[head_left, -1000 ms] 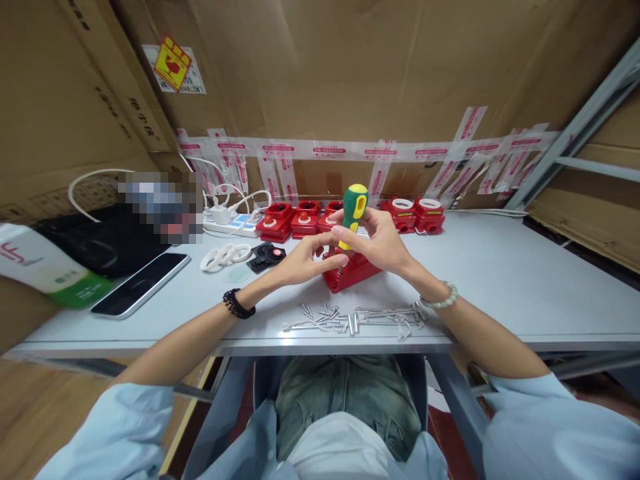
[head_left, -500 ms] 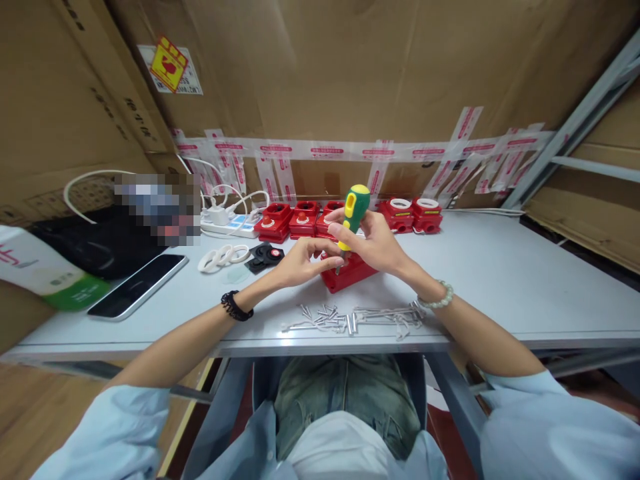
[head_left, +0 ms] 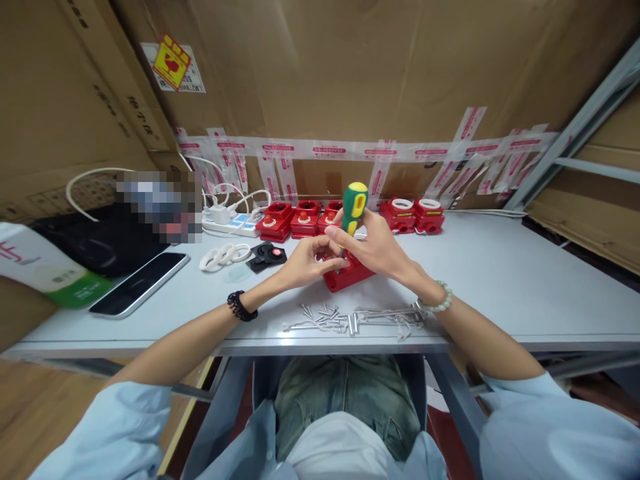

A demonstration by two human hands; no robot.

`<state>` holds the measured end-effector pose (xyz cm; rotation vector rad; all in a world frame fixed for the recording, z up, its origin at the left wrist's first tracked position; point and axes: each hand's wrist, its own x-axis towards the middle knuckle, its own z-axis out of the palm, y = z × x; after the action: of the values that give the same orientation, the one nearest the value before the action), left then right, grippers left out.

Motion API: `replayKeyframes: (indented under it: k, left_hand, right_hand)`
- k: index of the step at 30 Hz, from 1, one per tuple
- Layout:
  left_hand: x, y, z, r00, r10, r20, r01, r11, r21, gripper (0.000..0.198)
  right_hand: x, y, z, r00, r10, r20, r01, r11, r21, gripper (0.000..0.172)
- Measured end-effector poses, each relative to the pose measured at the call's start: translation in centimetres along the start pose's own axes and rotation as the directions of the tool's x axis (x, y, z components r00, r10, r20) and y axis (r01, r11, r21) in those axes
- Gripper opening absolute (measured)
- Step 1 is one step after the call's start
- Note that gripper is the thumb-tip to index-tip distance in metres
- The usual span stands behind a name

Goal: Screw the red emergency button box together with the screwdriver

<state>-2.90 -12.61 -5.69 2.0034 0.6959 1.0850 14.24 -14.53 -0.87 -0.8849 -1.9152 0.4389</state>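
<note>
A red plastic housing lies on the grey table in front of me. My right hand is closed round a green and yellow screwdriver, held upright with its tip down on the housing. My left hand is curled against the housing's left side, fingers pinched beside the screwdriver's shaft. What those fingers pinch is hidden. A heap of small metal screws and pins lies just in front of the housing, near the table's edge.
More red housings and two with white rings line the back against taped cardboard. White rings, a black part, a power strip, a phone and a black bag are at the left.
The screwdriver has tipped slightly and my right hand has shifted a little round its handle. My left hand stays against the housing.
</note>
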Motion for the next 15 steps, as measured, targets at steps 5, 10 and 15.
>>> replayKeyframes:
  k: [5, 10, 15]
  left_hand:
    - [-0.1, -0.1, 0.1, 0.999, 0.015, 0.039, -0.015, 1.0, 0.006, 0.034]
    - [-0.5, 1.1, -1.2, 0.975, 0.097, 0.199, -0.144, 0.96, 0.24, 0.015]
    - [-0.4, 1.6, -2.2, 0.946, 0.109, 0.304, -0.231, 0.888, 0.398, 0.01]
  right_hand:
    - [0.0, 0.0, 0.0, 0.998, -0.066, 0.009, 0.065, 0.998, 0.012, 0.028]
    - [-0.1, -0.2, -0.1, 0.996, -0.083, -0.005, 0.083, 0.997, -0.001, 0.028]
    - [-0.1, -0.2, -0.1, 0.993, -0.113, -0.017, 0.113, 0.994, -0.009, 0.029]
